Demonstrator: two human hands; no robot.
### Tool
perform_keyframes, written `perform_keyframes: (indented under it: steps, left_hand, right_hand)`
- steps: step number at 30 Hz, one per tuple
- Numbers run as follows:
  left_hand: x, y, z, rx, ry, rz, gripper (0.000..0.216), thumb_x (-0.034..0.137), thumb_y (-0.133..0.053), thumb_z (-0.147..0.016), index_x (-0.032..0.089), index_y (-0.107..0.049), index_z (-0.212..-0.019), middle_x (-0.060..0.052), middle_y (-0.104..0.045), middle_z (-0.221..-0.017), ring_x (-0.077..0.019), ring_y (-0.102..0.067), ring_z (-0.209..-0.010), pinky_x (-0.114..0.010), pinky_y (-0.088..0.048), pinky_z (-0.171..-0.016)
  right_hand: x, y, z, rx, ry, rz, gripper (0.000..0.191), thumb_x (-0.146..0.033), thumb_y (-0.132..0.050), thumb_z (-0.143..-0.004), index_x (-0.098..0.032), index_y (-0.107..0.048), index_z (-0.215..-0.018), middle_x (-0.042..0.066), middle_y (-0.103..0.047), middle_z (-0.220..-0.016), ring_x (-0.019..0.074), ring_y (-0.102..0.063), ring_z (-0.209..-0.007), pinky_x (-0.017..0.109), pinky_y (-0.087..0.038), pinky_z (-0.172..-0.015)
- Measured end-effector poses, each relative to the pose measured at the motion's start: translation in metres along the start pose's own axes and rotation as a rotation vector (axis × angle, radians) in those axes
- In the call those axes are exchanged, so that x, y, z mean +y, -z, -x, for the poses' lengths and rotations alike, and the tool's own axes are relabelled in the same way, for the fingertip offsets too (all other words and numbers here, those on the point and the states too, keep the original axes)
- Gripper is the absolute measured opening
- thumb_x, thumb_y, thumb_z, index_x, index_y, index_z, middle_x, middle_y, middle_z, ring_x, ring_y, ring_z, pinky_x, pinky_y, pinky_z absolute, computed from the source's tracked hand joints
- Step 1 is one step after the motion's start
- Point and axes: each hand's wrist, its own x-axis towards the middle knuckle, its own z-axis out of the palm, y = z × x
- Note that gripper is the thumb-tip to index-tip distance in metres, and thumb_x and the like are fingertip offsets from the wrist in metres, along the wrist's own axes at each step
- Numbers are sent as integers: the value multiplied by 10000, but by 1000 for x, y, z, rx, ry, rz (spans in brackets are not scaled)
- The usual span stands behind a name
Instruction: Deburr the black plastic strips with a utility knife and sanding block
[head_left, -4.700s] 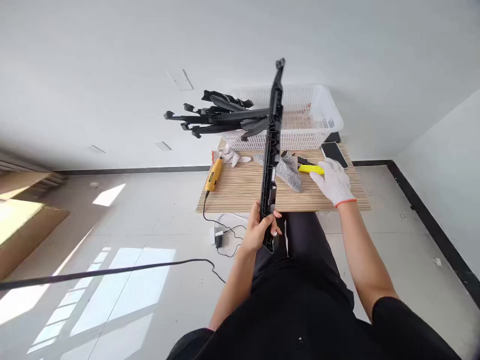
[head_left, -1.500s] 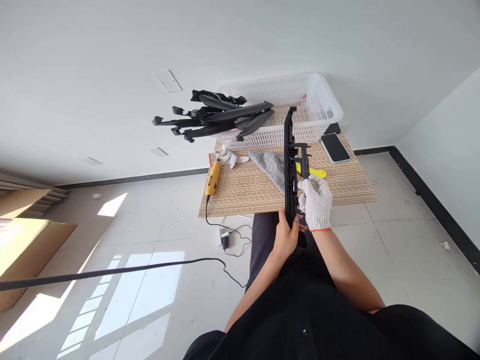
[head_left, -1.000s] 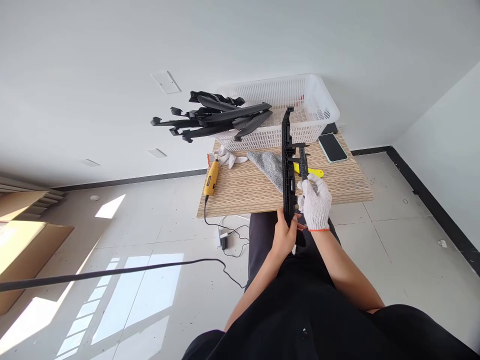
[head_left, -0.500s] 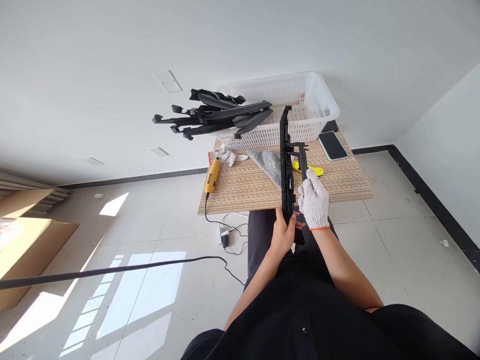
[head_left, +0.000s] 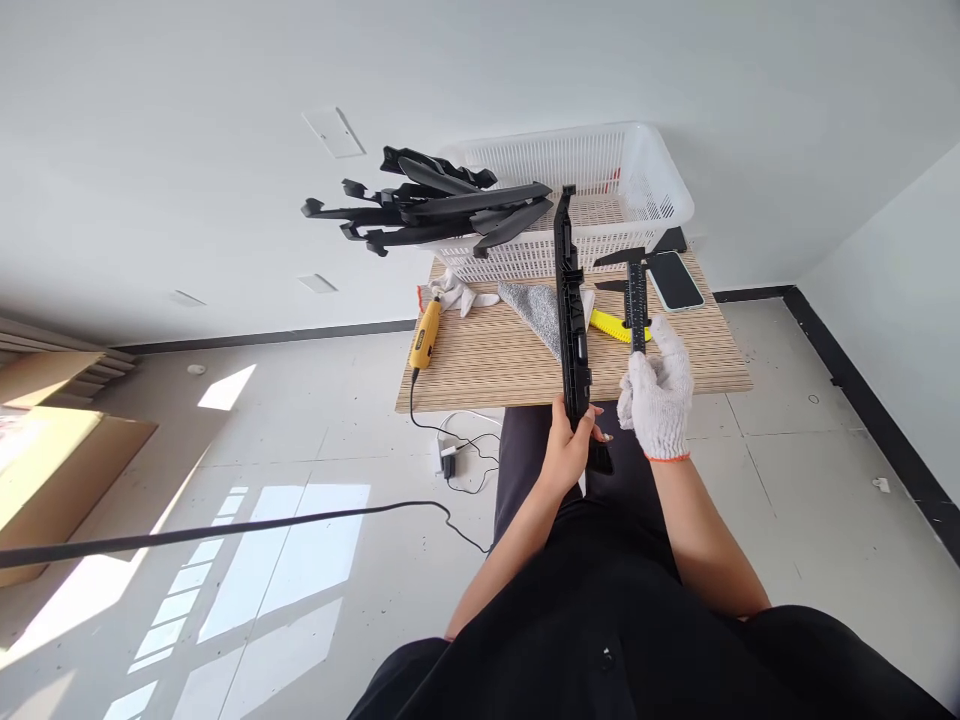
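Note:
My bare left hand [head_left: 568, 447] is closed around the lower end of a long black plastic trim piece [head_left: 571, 310], which stands nearly upright before me. In a white knit glove, my right hand [head_left: 660, 393] grips a black vernier caliper [head_left: 636, 300] by its beam. The caliper's jaws are apart and point left toward the trim piece, without touching it. Behind the two lie a grey cloth [head_left: 531, 312] and a yellow-handled tool [head_left: 611, 325] on the small table [head_left: 487, 375]; the trim piece and the caliper partly cover them.
A white plastic basket [head_left: 660, 190] stands at the table's back, several black trim pieces [head_left: 450, 205] jutting over its left side. A yellow corded power tool [head_left: 425, 335] and a white glove [head_left: 459, 293] lie at left, a phone [head_left: 675, 281] at right. Cords [head_left: 469, 460] run below.
My right hand has drawn the caliper away to the right, off the trim piece, and its jaws now show fully. My left hand keeps its hold. The view has shifted slightly.

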Motion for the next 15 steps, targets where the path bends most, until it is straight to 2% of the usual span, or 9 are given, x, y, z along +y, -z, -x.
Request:
perform_keyframes:
  steps: [6, 11, 13, 15]
  left_hand:
    - [20, -8, -24, -10, -32, 52, 252, 377, -568, -938, 238, -415, -1082, -9, -614, -1038, -57, -561, -621, -322, -602, -730]
    - [31, -11, -34, -41, -21, 44, 251, 354, -573, -934, 234, -425, -1096, -23, -628, -1031, -72, -562, -630, -325, -597, -738]
    - [34, -11, -34, -38, 5, 61, 225, 377, -539, -948, 237, -426, -1083, -24, -632, -1043, -73, -549, -617, -322, -590, -729]
    - [36, -11, -34, -34, 19, 72, 208, 414, -490, -970, 237, -433, -1064, -25, -639, -1051, -76, -547, -610, -318, -579, -725]
  right_hand:
    - [-3, 21, 14, 5, -109, 62, 547, -425, -565, -884, -334, -456, -1411, -86, -459, -591, 83, -379, -324, 202, -324, -267]
    - [-2, 28, 19, -61, -209, 156, 793, -388, -551, -860, -391, -213, -1577, -102, -474, -577, 91, -414, -316, 185, -346, -261]
    - [-2, 29, 18, -124, -263, 193, 814, -389, -541, -851, -399, -198, -1588, -105, -475, -564, 94, -424, -303, 181, -338, -247]
    - [-1, 30, 16, -184, -322, 231, 790, -392, -528, -841, -402, -246, -1579, -110, -466, -547, 97, -432, -292, 182, -340, -238]
